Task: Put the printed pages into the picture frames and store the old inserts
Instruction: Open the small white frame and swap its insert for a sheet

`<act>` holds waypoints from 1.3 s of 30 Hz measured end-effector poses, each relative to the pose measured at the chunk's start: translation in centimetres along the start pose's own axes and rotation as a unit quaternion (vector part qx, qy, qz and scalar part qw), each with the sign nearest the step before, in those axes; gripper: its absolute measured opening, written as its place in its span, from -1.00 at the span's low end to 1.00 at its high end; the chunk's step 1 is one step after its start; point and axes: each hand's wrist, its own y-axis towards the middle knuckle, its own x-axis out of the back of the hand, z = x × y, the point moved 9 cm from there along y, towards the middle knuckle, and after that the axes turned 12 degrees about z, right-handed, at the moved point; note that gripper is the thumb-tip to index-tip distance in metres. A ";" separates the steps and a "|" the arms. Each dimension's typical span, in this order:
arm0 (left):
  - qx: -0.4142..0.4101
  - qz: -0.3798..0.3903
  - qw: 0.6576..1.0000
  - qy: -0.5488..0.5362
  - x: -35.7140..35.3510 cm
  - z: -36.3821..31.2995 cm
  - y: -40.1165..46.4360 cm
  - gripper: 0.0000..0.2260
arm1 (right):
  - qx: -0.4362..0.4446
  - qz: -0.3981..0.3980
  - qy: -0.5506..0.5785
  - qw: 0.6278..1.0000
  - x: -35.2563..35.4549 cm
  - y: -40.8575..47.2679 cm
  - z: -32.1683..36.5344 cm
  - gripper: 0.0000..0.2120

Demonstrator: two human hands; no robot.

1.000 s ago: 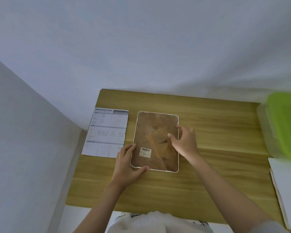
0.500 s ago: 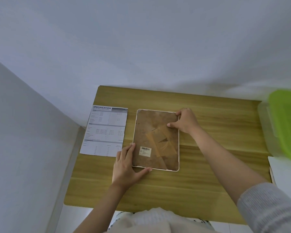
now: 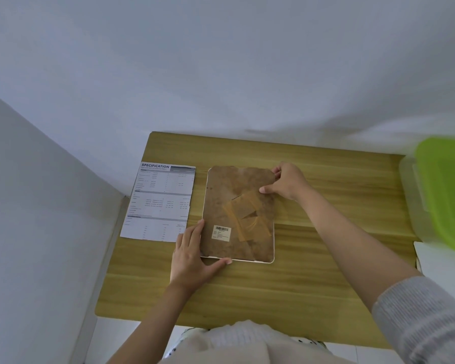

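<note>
While the left hand stays flat at the near left corner of the picture frame, holding it steady on the table, the right hand has moved from the taped middle of the backing up to the far right corner, where its fingers pinch the edge. That suggests the back is about to be opened. Just left of the frame lies the printed page, untouched.

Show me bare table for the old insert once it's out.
Free: the wood between the picture frame and the green-lidded box, and the near strip of table. Crowded: the left, where the printed page lies beside the frame.
</note>
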 end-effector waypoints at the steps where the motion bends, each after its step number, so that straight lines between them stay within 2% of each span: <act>1: 0.006 0.005 1.000 0.001 -0.1 0.1 0.0 -0.01 | 0.006 0.001 0.007 1.000 0.0 -0.1 0.0 -0.43; 7: 0.031 0.014 0.999 0.004 -0.2 0.1 0.0 0.06 | 0.058 0.023 0.087 0.994 0.5 -1.6 0.1 -0.49; 11: 0.039 0.009 0.999 -0.031 0.1 0.0 0.0 0.06 | 0.102 0.025 0.120 0.987 -0.2 -3.1 0.4 -0.53; 17: 0.063 0.008 0.994 -0.084 0.1 0.0 0.1 -0.01 | 0.150 -0.033 0.158 0.975 -1.9 -6.9 0.2 -0.32; 25: 0.069 0.019 0.992 -0.104 -0.1 0.0 0.1 -0.03 | 0.138 -0.097 0.112 0.979 -6.2 -11.4 -4.2 -0.50; 35: 0.080 0.030 0.989 -0.124 0.0 -0.4 0.1 -0.05 | 0.109 -0.131 0.096 0.981 -8.2 -12.2 -5.9 -0.39; 39: 0.084 0.032 0.982 -0.167 0.3 -0.4 0.4 -0.17 | 0.102 -0.140 0.083 0.981 -8.0 -12.1 -5.4 -0.39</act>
